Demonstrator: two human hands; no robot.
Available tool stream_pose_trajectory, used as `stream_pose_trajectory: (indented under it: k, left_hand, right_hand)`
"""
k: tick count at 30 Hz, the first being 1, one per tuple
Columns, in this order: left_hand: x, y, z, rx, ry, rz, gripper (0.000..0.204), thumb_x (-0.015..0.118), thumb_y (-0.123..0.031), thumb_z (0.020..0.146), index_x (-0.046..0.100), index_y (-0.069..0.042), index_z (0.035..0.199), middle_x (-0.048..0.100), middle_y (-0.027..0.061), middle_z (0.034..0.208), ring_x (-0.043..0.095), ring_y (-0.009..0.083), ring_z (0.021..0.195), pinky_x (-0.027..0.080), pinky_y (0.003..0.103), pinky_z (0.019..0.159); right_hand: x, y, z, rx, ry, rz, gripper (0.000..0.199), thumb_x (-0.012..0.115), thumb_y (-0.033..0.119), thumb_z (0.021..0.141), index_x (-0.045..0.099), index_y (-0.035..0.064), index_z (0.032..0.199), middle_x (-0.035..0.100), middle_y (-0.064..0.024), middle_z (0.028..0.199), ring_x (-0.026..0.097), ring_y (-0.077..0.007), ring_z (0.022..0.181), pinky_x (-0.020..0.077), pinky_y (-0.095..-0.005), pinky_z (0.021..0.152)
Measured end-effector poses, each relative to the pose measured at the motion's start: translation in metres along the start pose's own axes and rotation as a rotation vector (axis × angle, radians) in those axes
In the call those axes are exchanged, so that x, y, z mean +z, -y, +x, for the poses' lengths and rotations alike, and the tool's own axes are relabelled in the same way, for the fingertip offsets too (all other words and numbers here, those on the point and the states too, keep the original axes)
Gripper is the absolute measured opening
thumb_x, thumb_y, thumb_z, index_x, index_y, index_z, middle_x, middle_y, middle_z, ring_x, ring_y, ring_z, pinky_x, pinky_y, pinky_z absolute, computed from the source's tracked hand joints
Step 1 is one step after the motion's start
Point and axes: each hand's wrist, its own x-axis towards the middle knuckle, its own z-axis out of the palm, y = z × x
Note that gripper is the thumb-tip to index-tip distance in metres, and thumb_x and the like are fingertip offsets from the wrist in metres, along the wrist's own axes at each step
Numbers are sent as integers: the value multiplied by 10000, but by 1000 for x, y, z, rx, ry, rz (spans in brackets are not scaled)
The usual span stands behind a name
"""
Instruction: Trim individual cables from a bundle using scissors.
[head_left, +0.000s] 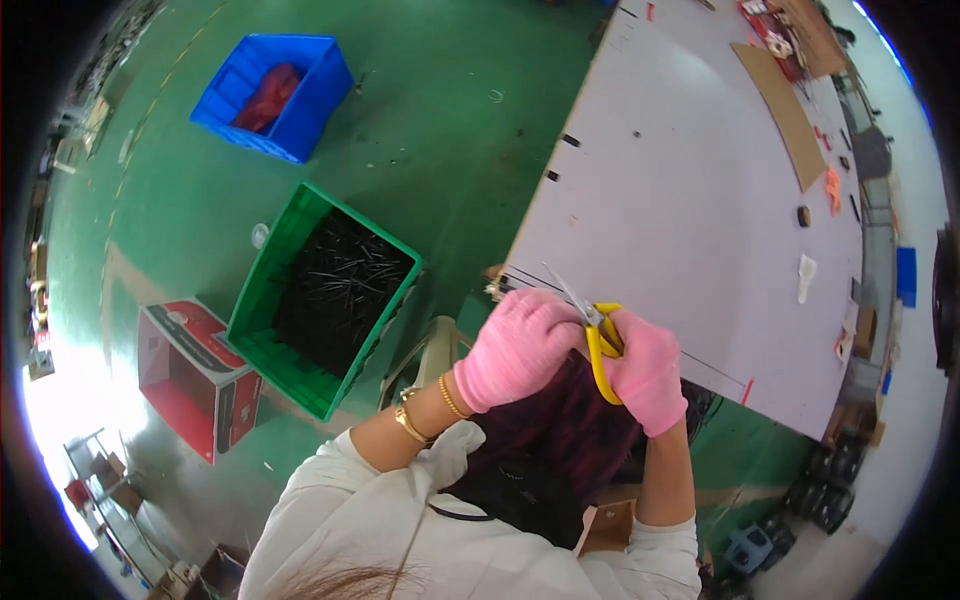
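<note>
In my right hand [648, 368], gloved in pink, is a pair of scissors [603, 365] with yellow handles. Their silver blades point up and left, parted slightly, above the near edge of the table. My left hand [520, 345], also in a pink glove, is closed just left of the blades. What its fingers hold is hidden by the glove. Thin dark strands [530, 276] show just beyond those fingers, at the table's corner. Both hands are close together over my lap, where dark purple cloth [570, 415] lies.
The pale table [680, 200] carries a cardboard strip [785, 120] and small scattered pieces. To the left stand a green crate [255, 310] of black thin pieces, a blue bin [320, 85] with a red bag [268, 98], and an open red-and-grey carton [225, 400].
</note>
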Motion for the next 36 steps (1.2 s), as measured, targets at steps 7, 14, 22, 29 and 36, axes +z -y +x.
stream_pose_trajectory:
  k: [7,14,22,29,36]
  left_hand:
    - [-1,3,0,4,6,-38,286,690,-1,664,599,-147,892,630,4,960,593,256,942,469,396,823]
    - [1,4,1,10,21,-43,269,679,-5,680,608,-159,888,637,-14,976,593,239,956,457,388,835]
    - [1,4,4,18,28,-52,246,674,-26,687,605,-154,886,632,-1,967,597,246,941,461,406,808]
    - [4,-5,5,-10,10,25,294,690,22,688,653,-160,914,626,-3,941,574,245,904,449,381,793]
    - [13,-31,23,-107,159,203,229,754,-196,705,724,-243,927,612,-37,944,562,231,947,414,410,826]
  right_hand:
    - [-29,-20,-12,239,77,79,335,779,200,794,549,-43,790,468,-239,676,379,-374,584,420,-370,530]
    - [-36,-24,-9,269,119,-77,408,792,293,793,552,-36,781,500,-251,691,466,-403,602,437,-406,558]
    - [-39,-24,2,374,233,-303,494,719,495,817,613,12,828,635,-205,761,629,-416,761,495,-461,669]
    - [-43,-20,11,425,361,-322,475,688,493,833,657,22,882,664,-211,826,652,-403,816,512,-459,714]
    - [-42,-22,12,410,374,-361,496,662,522,848,688,33,928,681,-212,854,667,-394,839,525,-454,729]
